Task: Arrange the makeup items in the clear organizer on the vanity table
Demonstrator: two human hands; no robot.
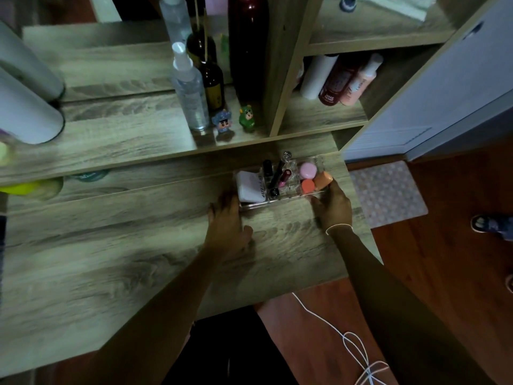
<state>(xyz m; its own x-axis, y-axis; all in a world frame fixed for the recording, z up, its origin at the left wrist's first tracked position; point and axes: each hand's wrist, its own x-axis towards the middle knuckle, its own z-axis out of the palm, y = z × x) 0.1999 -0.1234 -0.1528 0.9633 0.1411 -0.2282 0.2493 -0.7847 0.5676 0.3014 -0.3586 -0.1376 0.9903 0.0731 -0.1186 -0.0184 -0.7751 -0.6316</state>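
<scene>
The clear organizer [286,200] stands on the wooden vanity table [138,240], toward its right end. Inside it are a white compact [251,187], dark lipstick tubes [273,176], a pink sponge [307,170], a red-orange sponge [307,185] and an orange sponge [323,180]. My left hand [227,226] lies on the table with its fingertips against the organizer's left front corner. My right hand [331,205] grips the organizer's right end, fingers beside the orange sponge.
On the shelf behind stand a clear spray bottle [190,93], brown bottles [212,79], a dark red vase [248,45] and two small figurines [234,120]. More bottles [341,79] fill the right cubby. A white cylinder [25,107] is at left. A mat [388,193] and white cable [355,345] lie on the floor.
</scene>
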